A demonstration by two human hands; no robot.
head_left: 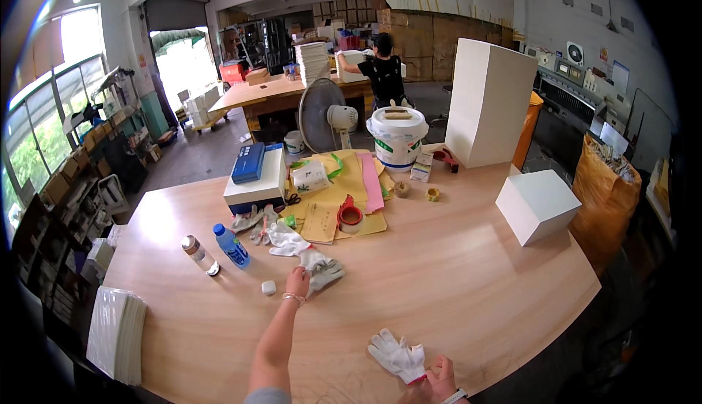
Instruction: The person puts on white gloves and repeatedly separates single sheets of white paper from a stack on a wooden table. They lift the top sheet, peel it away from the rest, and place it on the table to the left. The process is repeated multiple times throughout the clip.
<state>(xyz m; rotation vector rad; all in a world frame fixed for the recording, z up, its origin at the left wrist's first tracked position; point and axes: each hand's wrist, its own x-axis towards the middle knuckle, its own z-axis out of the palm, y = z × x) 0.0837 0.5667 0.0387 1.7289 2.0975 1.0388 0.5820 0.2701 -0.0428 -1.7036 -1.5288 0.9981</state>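
Left hand (297, 282): extended across the desk (453, 272), fingers clamped on a grey-white work glove (322, 269) lying flat. A small white cap (268, 287) sits just left of those fingers. Right hand (437, 380): fingers pinch the red cuff of a white glove (396, 355) at the near desk edge.

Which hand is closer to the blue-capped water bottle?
Left. The left hand is out on the table just right of the water bottle, touching a grey glove. The right hand is far off at the near edge, holding a white glove.
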